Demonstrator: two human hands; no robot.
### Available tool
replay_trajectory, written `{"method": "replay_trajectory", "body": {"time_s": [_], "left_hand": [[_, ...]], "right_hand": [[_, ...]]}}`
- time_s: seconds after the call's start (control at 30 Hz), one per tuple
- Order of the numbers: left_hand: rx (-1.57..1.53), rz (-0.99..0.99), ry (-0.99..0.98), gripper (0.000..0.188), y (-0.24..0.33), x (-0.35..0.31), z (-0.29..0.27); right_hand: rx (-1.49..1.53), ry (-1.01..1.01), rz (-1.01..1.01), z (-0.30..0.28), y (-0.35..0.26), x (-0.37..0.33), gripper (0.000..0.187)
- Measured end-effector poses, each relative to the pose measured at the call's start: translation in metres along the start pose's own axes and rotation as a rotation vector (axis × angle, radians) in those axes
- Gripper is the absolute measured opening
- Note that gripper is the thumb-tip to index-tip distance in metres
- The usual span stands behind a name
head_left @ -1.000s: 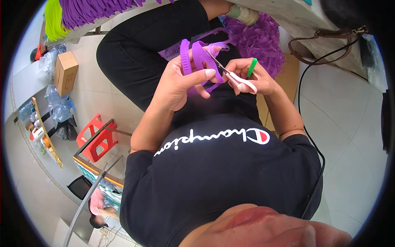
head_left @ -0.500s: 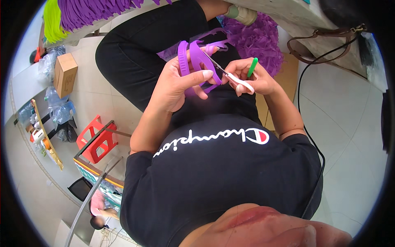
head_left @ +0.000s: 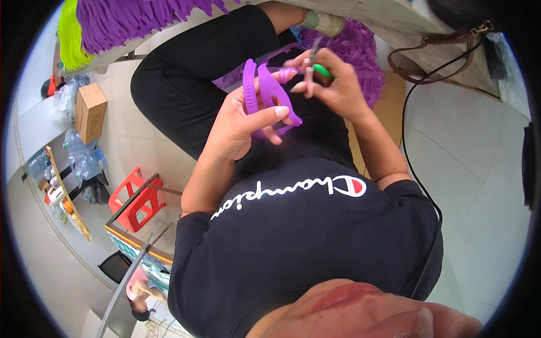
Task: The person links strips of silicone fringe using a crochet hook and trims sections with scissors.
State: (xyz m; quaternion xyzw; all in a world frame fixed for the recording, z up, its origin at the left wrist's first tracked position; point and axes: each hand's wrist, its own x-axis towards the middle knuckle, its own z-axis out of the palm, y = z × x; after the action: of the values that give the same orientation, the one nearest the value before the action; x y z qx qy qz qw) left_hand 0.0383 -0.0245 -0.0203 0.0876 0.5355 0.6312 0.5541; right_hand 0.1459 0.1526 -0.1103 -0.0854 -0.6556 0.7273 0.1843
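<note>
My left hand [head_left: 231, 127] is closed round purple rubbery pieces: a ribbed band [head_left: 249, 90] and a flat piece with cut-out openings [head_left: 273, 93]. My left thumb presses on the flat piece's lower end. Just to the right, my right hand [head_left: 344, 84] holds small scissors with one green handle [head_left: 322, 71] and one pale handle. The scissor blades point away from me and are smeared by motion. Right fingertips are close to a small purple end by the left fingers; whether they touch it I cannot tell. Clear plastic with purple in it lies across my lap.
Purple strips [head_left: 135, 25] and lime-green strips [head_left: 70, 42] hang over the far-left table edge. A heap of purple scraps [head_left: 363, 56] lies beyond my right hand. At left are a cardboard box [head_left: 91, 114] and a red stool [head_left: 135, 203]. A black cable [head_left: 404, 135] runs down the right side.
My right hand has moved up and away from the purple flat piece, and the scissors have swung to point away from me. My left hand keeps its grip nearly in place.
</note>
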Motion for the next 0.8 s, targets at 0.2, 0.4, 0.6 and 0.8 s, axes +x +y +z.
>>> {"method": "replay_trajectory", "body": {"time_s": [0.2,0.4,0.6,0.8], "left_hand": [[0.092,-0.002,0.083,0.059,0.006,-0.012,-0.01],[-0.07,0.278,0.153,0.046,0.004,-0.021,-0.04],[0.001,0.443,0.216,0.047,0.023,-0.029,-0.046],[0.244,0.514,0.313,0.047,0.031,-0.034,-0.047]], "right_hand": [[-0.317,0.478,-0.111,-0.056,-0.026,0.006,0.023],[-0.517,0.56,0.025,-0.135,-0.072,-0.018,0.029],[-0.511,0.514,0.052,-0.138,-0.074,-0.012,0.027],[-0.73,0.353,-0.254,-0.074,-0.081,0.054,0.019]]}}
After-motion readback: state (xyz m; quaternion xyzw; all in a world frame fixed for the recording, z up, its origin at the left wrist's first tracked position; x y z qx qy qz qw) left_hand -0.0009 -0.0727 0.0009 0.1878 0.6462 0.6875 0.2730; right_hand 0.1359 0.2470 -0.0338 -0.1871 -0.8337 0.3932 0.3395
